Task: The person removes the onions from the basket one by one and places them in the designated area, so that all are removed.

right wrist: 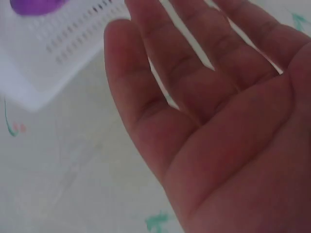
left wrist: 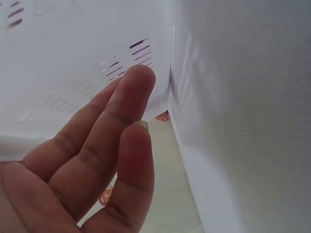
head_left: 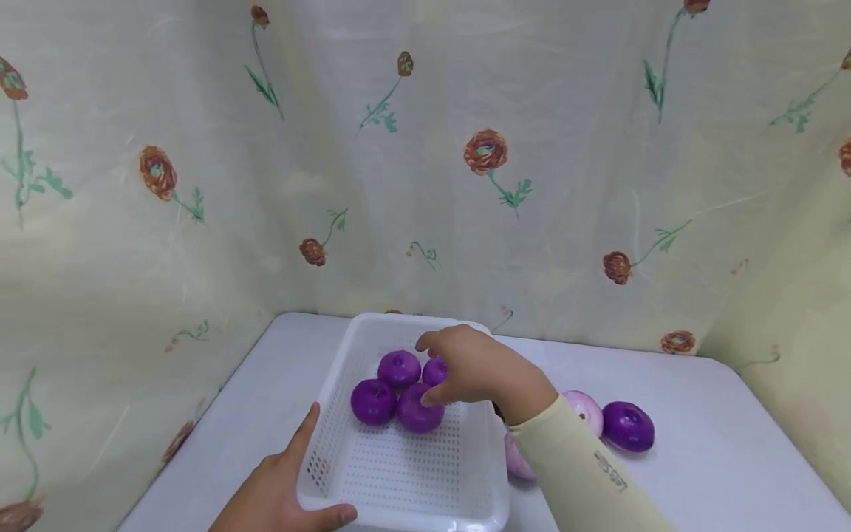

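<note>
A white perforated plastic basket (head_left: pixel 405 473) holds several peeled purple onions (head_left: pixel 374 403) grouped toward its far half. Above them is my right hand (head_left: pixel 475 369), its fingers spread and its thumb overlapping the nearest onion (head_left: pixel 420 408) in the head view. The right wrist view shows that palm (right wrist: pixel 228 141) with nothing in it. My left hand (head_left: pixel 279 480) lies at the basket's near left corner, index finger along the left side and thumb at the front rim. In the left wrist view its fingers (left wrist: pixel 131 94) are loosely extended beside the slotted basket wall (left wrist: pixel 97 29).
Right of the basket, a purple onion (head_left: pixel 628 426) lies on the white table (head_left: pixel 705 414). Beside it are a pale pink onion (head_left: pixel 586 411) and another pale one (head_left: pixel 518 459), both partly behind my right sleeve (head_left: pixel 578 458). A flowered curtain (head_left: pixel 425 185) hangs behind the table.
</note>
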`<action>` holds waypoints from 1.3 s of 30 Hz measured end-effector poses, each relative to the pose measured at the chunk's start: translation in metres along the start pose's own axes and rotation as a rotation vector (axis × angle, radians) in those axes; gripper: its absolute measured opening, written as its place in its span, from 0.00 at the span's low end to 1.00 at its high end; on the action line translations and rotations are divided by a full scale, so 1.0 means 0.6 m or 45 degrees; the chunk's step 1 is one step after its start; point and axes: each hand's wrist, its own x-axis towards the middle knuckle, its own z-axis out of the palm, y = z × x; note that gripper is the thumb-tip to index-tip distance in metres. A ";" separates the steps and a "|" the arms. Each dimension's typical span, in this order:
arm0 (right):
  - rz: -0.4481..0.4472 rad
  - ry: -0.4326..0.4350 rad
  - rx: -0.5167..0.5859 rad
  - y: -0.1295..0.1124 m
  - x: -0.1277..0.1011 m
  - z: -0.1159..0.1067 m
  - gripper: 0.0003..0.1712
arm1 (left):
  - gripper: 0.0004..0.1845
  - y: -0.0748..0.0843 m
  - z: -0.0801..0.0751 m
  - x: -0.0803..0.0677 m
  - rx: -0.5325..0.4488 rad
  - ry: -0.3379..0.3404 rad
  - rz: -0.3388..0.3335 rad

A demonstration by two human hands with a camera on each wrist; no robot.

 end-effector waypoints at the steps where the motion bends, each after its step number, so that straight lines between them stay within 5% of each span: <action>1: 0.003 -0.017 -0.005 -0.003 0.010 0.008 0.36 | 0.76 0.000 0.001 0.000 0.000 0.000 -0.002; 6: 0.037 -0.067 -0.094 -0.016 0.052 0.048 0.24 | 0.75 -0.008 0.003 0.000 0.031 0.016 0.052; 11: 0.110 -0.102 -0.211 -0.030 0.071 0.074 0.25 | 0.75 -0.010 0.002 0.000 0.034 0.019 0.052; 19: 0.082 -0.128 -0.245 -0.036 0.074 0.094 0.20 | 0.76 -0.010 0.002 0.000 0.042 0.041 0.097; 27: 0.166 -0.186 -0.341 -0.028 0.075 0.108 0.19 | 0.76 -0.009 0.001 0.000 0.020 0.011 0.021; 39: 0.201 -0.190 -0.319 -0.026 0.074 0.105 0.18 | 0.76 -0.004 0.000 0.000 0.028 0.011 0.025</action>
